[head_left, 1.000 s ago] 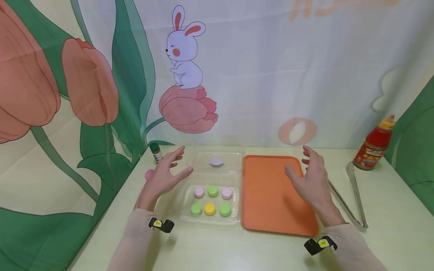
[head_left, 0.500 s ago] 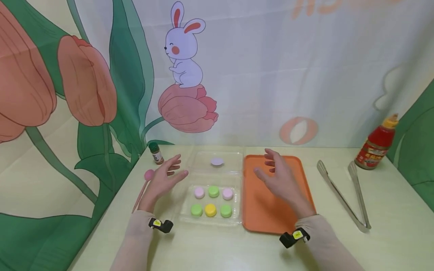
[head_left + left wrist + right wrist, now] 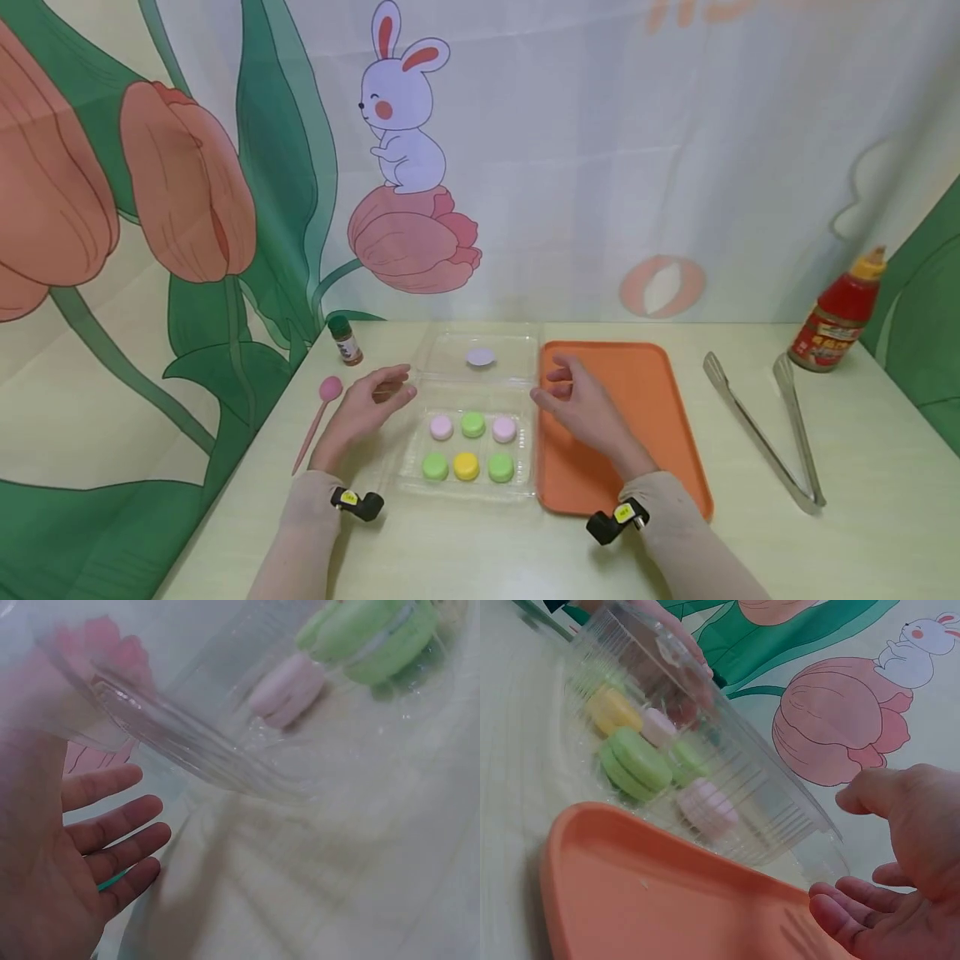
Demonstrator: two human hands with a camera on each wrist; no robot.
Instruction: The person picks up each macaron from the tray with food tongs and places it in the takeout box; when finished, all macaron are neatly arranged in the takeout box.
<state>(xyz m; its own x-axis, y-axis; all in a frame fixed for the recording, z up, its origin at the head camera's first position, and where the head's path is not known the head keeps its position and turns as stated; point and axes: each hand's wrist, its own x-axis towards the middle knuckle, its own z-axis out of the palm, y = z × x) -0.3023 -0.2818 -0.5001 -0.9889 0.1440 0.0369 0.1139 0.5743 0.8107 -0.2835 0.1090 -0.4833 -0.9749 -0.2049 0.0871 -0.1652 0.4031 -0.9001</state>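
A clear plastic hinged box [image 3: 480,493] lies with its lid [image 3: 442,358] folded back on the table, a small pale oval sticker [image 3: 481,357] on the lid. Inside are several macarons: green [image 3: 472,424], lilac [image 3: 440,427] and one yellow [image 3: 466,466]. My left hand [image 3: 367,408] is at the box's left side, fingers relaxed and holding nothing; the left wrist view shows the fingers [image 3: 124,847] spread beside the clear plastic wall. Over the left part of an orange tray [image 3: 630,492] my right hand [image 3: 581,407] hovers near the box's right edge, loosely bent with nothing in it.
Metal tongs [image 3: 765,442] lie spread at the right. Behind them stands a red sauce bottle [image 3: 836,321] with a yellow cap. On the left are a pink spoon [image 3: 322,408] and a small green-capped jar [image 3: 345,342]. A printed curtain [image 3: 555,167] hangs behind the table.
My right hand has moved left across the orange tray toward the box, uncovering the tongs. The left hand has lowered slightly, and the pink spoon shows more fully. The macarons stay put.
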